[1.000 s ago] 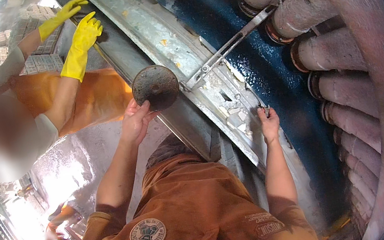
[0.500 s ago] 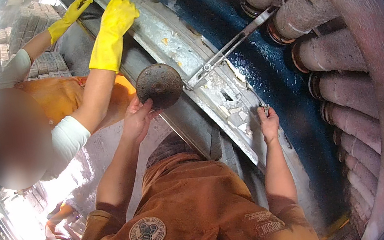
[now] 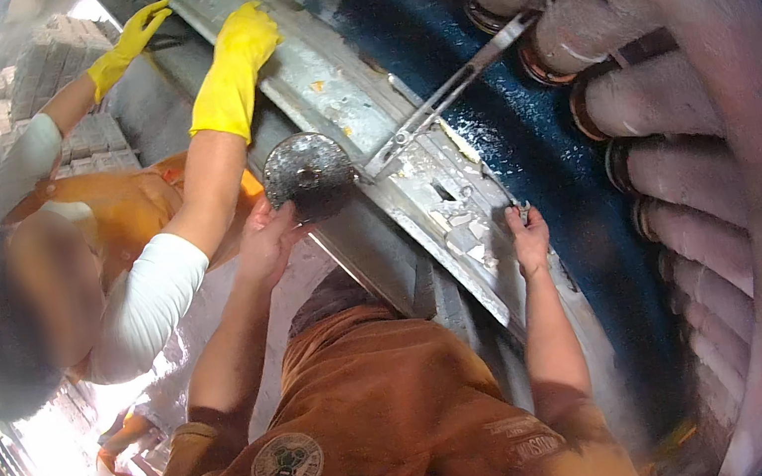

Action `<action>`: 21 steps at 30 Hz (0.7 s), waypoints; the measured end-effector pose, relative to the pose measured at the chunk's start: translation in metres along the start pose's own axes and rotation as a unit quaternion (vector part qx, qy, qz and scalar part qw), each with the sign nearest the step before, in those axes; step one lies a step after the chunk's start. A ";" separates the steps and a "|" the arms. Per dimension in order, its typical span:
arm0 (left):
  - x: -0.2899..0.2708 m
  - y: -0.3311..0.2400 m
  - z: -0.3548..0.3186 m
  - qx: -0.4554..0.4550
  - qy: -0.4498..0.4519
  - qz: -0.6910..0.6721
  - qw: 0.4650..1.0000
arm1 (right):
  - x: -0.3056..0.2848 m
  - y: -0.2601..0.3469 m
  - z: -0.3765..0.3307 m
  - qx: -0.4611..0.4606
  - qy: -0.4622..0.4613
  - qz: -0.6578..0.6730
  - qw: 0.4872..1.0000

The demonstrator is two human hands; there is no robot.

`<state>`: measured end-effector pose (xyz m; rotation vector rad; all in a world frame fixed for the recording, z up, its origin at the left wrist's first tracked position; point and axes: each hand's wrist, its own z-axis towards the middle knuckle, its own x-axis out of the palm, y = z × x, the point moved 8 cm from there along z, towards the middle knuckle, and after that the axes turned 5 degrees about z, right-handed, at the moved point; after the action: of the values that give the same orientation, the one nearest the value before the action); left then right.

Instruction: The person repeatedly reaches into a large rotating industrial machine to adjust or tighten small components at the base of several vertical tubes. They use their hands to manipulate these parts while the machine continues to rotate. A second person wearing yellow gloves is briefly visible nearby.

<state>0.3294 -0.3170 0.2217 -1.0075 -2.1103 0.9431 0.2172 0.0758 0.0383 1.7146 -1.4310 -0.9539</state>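
Note:
My left hand grips the lower edge of a dark round disc, with the thumb across its face. The disc's surface is rough and shiny, and a small round spot marks its centre. It hangs over the near edge of a long metal ledge. On the far side of that ledge, above dark blue liquid, the fingers of my right hand are closed in a pinch. A small metal piece shows at those fingertips, too small to name.
A slotted metal arm reaches across the ledge and the liquid. Several cloth-covered rollers line a curved rim at right. A co-worker's yellow gloves are over the ledge at upper left. Stacked blocks stand behind.
The disc has tilted in my left hand, and its face now catches more light. My right hand has shifted slightly left. The co-worker's head has moved lower.

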 end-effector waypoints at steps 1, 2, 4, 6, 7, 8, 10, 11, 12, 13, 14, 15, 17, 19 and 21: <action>-0.001 -0.001 -0.001 0.001 -0.003 0.013 1.000 | -0.003 0.003 0.000 0.010 -0.009 -0.053 0.998; -0.003 -0.001 -0.004 -0.001 -0.001 0.020 1.000 | 0.002 0.023 -0.005 0.014 -0.001 -0.087 0.996; 0.008 -0.008 -0.006 0.010 -0.001 0.038 0.999 | -0.010 0.010 0.007 -0.003 -0.061 -0.161 0.985; 0.008 -0.003 -0.009 0.003 -0.034 0.029 0.999 | -0.020 0.024 0.016 -0.014 -0.090 -0.132 0.987; 0.010 0.004 -0.003 -0.008 -0.054 0.009 0.998 | -0.036 0.028 0.028 -0.039 -0.114 -0.116 0.986; 0.002 0.012 0.001 -0.007 -0.048 -0.006 0.999 | -0.037 0.057 0.030 -0.002 -0.091 -0.133 0.987; 0.006 0.009 0.019 -0.022 -0.025 0.001 0.999 | -0.052 0.066 0.044 -0.062 -0.194 -0.129 0.971; 0.011 0.005 0.014 -0.017 -0.020 0.009 1.000 | -0.060 0.076 0.049 -0.099 -0.210 -0.157 0.960; 0.011 0.003 0.008 -0.015 -0.022 0.016 1.000 | -0.068 0.080 0.054 -0.103 -0.226 -0.146 0.958; 0.005 0.002 0.008 -0.012 -0.023 0.023 0.999 | -0.070 0.090 0.059 -0.107 -0.243 -0.136 0.954; 0.002 0.004 0.008 -0.011 -0.025 0.027 0.999 | -0.073 0.095 0.064 -0.111 -0.260 -0.128 0.951; 0.004 0.006 0.007 -0.014 -0.027 0.025 0.999 | -0.078 0.098 0.069 -0.129 -0.275 -0.119 0.945; 0.007 0.002 0.007 -0.018 -0.031 0.022 0.999 | -0.084 0.103 0.081 -0.166 -0.305 -0.097 0.933; 0.008 0.002 0.008 -0.010 -0.021 0.020 1.000 | -0.086 0.102 0.092 -0.181 -0.335 -0.055 0.923; -0.002 0.006 0.010 -0.005 -0.008 0.018 1.000 | -0.085 0.084 0.103 -0.114 -0.334 0.113 0.929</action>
<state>0.3253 -0.3193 0.2106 -1.0501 -2.1187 0.9609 0.0774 0.1418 0.0700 1.0559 -1.7972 -1.5908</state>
